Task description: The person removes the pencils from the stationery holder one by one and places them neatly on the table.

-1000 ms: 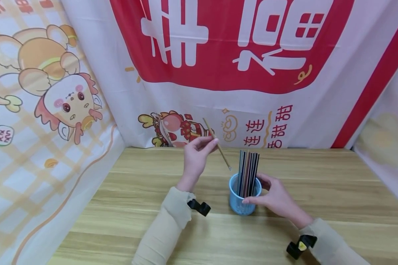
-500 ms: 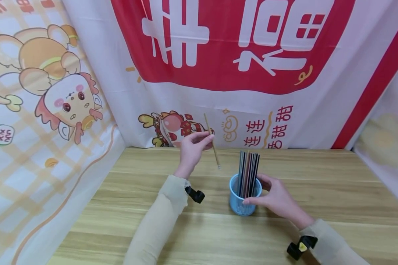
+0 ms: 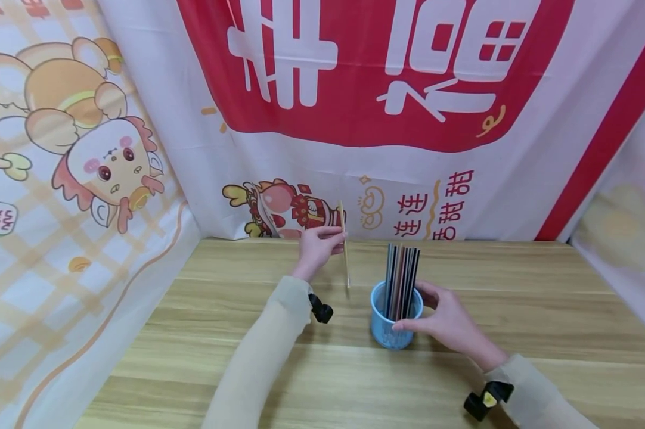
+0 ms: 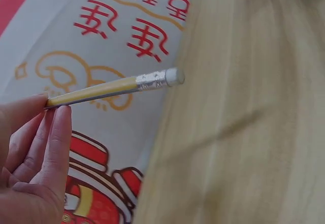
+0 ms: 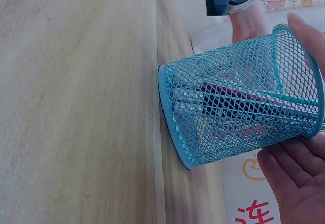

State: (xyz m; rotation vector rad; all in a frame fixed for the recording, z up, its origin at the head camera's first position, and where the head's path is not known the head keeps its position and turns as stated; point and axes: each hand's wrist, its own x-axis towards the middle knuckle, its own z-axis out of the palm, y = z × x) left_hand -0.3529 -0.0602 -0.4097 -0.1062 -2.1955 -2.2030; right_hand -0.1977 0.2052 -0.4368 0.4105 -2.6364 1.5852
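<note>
In the head view my left hand (image 3: 317,247) pinches a yellow pencil (image 3: 346,262) between thumb and fingers, almost upright above the far part of the table. The left wrist view shows its silver ferrule and white eraser (image 4: 175,76), which form the lower end. A blue mesh pen cup (image 5: 238,102) stands upright on the table to the right of the pencil. My right hand (image 3: 451,319) grips the cup at its rim, with the thumb at the near side and fingers round the far side. Several dark and coloured pencils (image 3: 401,280) stand inside the cup.
The wood-grain table (image 3: 354,381) meets a white cloth backdrop (image 3: 161,119) with red lettering behind the hands. A printed cloth (image 3: 43,286) borders the left side. Black wrist cameras sit on both beige sleeves (image 3: 269,339).
My left hand has shifted slightly left, then come down a little, and the pencil has swung from slanted to nearly upright. My right hand and the pen cup stay in place.
</note>
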